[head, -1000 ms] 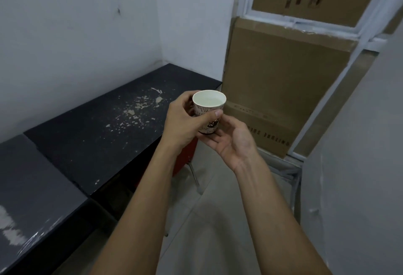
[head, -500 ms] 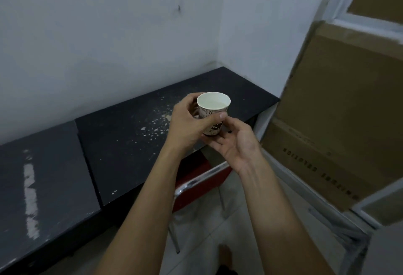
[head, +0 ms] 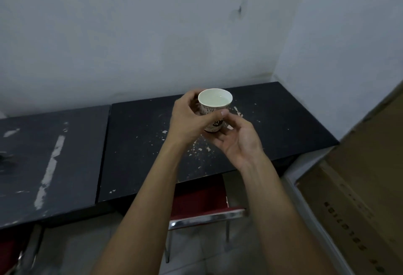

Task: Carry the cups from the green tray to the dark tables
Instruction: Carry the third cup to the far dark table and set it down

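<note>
Cup (head: 214, 109) sits upright above the dark bench (head: 272, 122), left hand (head: 187, 122) curled around it, right hand (head: 237, 141) cupping its base.

The room is dim and a bit gray. Soft light falls on the wall (head: 130, 34). The picture bends at the edges. The box (head: 359, 198) looks blurry.

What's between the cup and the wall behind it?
Only bare dark table, a few pale flecks on it, lies between the cup and the wall, in the head view.
</note>
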Available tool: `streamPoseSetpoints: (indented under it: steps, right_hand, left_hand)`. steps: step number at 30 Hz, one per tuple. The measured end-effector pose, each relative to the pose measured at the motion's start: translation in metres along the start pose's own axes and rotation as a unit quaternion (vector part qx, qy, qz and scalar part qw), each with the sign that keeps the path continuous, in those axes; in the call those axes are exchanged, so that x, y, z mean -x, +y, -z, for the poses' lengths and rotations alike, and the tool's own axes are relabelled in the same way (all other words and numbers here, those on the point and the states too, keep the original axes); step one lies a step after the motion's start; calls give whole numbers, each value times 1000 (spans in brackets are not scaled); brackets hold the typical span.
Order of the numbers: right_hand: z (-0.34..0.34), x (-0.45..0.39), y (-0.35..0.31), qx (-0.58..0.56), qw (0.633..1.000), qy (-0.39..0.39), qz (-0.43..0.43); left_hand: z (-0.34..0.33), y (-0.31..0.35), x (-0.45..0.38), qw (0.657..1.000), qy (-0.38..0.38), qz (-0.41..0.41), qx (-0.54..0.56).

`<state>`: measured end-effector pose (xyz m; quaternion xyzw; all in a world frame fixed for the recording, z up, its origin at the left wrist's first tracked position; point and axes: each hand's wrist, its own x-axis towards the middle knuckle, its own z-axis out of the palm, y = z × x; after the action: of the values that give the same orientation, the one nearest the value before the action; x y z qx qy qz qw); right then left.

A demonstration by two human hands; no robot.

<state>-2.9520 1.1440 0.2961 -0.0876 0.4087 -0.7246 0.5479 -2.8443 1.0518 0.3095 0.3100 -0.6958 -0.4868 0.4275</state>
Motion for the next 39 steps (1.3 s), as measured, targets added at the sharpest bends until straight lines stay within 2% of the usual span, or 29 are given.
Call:
streamPoseSetpoints:
  steps: [8,13,19,30,39]
  right_hand:
    - [0,-61,-15,29,998,-41,-30]
    - [-1,-96,-16,123,991,-47,14]
    - [-12,-139,-10,296,947,-65,103]
    - [-38,-241,25,428,873,-88,217]
    - [-29,-323,90,501,837,-71,207]
  left_hand:
    - [-9,-17,-41,997,73,16,-13]
    - [-6,-36,-68,994,107,23,-15]
    - [5,-62,-97,992,124,28,-24]
    - [47,-115,-156,991,117,36,-49]
    - [74,-212,-182,990,94,80,-66]
